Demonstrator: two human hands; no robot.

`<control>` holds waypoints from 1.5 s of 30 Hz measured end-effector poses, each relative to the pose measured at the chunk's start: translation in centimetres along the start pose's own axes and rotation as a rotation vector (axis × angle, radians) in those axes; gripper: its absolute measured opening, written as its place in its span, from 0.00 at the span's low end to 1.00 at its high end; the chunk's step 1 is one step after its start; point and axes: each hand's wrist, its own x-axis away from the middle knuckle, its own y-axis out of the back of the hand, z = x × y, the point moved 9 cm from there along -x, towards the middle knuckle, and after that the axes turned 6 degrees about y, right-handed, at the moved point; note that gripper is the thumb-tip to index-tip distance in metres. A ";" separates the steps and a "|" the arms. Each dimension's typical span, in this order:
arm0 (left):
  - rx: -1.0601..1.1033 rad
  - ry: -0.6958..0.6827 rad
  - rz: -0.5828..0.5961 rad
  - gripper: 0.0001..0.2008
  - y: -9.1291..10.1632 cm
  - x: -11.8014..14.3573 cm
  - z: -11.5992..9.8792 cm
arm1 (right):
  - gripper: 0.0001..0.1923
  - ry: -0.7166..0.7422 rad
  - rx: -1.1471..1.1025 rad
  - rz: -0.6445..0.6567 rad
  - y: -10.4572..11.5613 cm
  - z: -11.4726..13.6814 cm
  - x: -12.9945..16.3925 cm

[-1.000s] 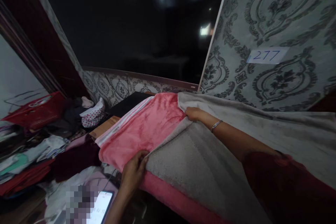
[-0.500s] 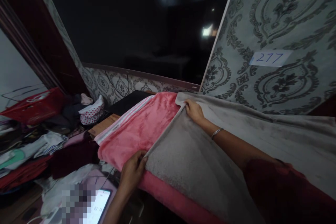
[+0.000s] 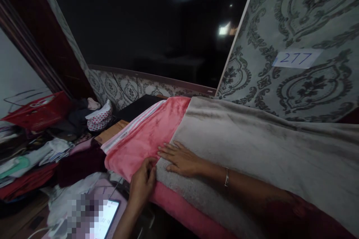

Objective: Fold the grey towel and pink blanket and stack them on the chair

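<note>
A soft grey blanket (image 3: 238,134) lies spread over a pink plush blanket (image 3: 148,134), whose far left edge has a pink and white striped border. My right hand (image 3: 181,160) rests flat on the grey blanket near its left edge, fingers spread towards the pink. At the front left corner of the grey blanket, the fingers of my left hand (image 3: 143,179) are closed in a pinch on its edge. Below the grey one, the pink blanket's front edge hangs down. Whether the two fabrics are joined cannot be made out.
A large dark television (image 3: 154,26) hangs behind on patterned wallpaper, beside a paper (image 3: 297,58) marked 277. To the left are piled clothes (image 3: 42,157), a red bag (image 3: 42,110) and a heart-patterned cloth item (image 3: 99,117). A lit phone (image 3: 108,216) lies at lower left.
My right hand has let go of the grey blanket's far corner and moved nearer, now flat on it. The far corner has come down and lies flat. My left hand has stayed in place.
</note>
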 end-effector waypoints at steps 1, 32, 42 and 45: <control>-0.018 -0.001 -0.003 0.19 0.0 0.0 0.0 | 0.33 -0.014 -0.003 0.023 0.1 -0.4 -0.1; -0.302 -0.004 0.015 0.18 1.1 -0.7 -3.9 | 0.34 -0.592 0.069 -0.094 4.2 -0.5 15.6; -0.768 -0.508 0.160 0.28 -11.2 2.4 -14.2 | 0.33 -0.533 0.044 -0.090 2.0 2.8 19.1; -0.796 -0.467 0.210 0.29 -12.6 2.2 -13.0 | 0.31 -0.662 0.094 -0.107 3.4 -1.3 24.4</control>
